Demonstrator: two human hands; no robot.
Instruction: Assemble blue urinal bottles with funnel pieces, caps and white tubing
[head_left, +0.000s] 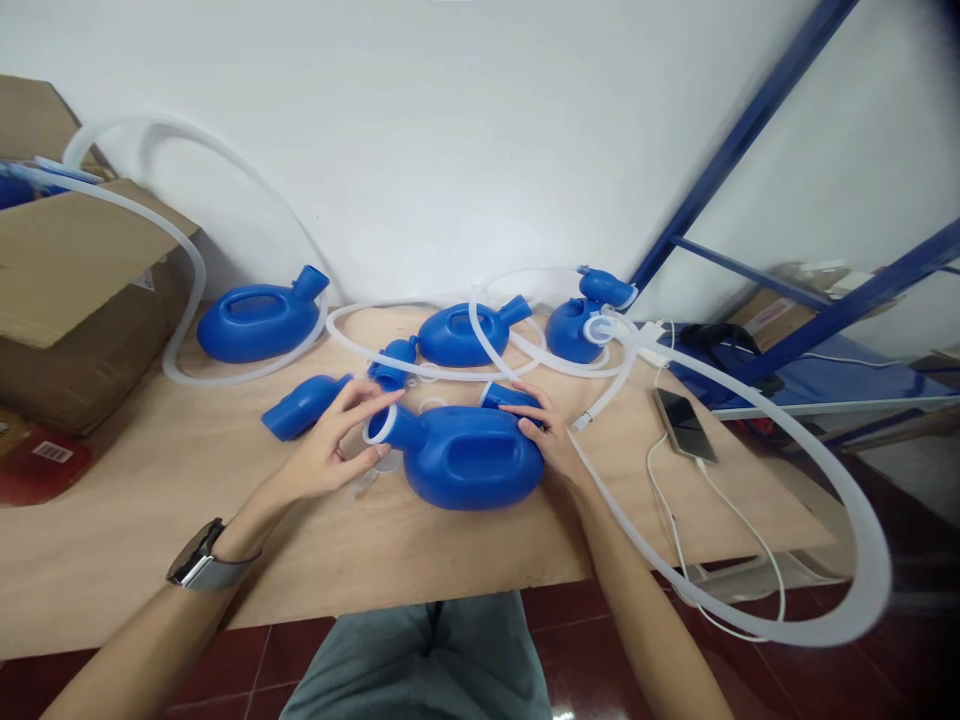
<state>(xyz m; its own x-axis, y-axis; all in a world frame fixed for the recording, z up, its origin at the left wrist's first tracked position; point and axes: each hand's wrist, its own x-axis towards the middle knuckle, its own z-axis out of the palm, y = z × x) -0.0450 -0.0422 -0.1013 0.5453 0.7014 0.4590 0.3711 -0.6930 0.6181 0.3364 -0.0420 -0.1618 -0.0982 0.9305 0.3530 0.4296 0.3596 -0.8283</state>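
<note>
A blue bottle with a grip hole (472, 485) lies on the table in front of me, its neck pointing left with a white ring at the mouth. Around that mouth my left hand (341, 440) has its fingers apart, the fingertips at or close to the ring. My right hand (546, 428) rests at the bottle's right end, fingers spread over it and near a small blue spout piece (499, 396) behind. Another blue spout piece (300, 407) lies left of my left hand, and a third (393, 364) lies behind the bottle's neck.
More blue bottles (259, 325) (459, 338) stand along the wall, with clear tubing (814, 450) looping across and over the right edge. Cardboard boxes (97, 320) stand left. A phone (684, 424) with a cable lies right, beside a blue metal frame (739, 150).
</note>
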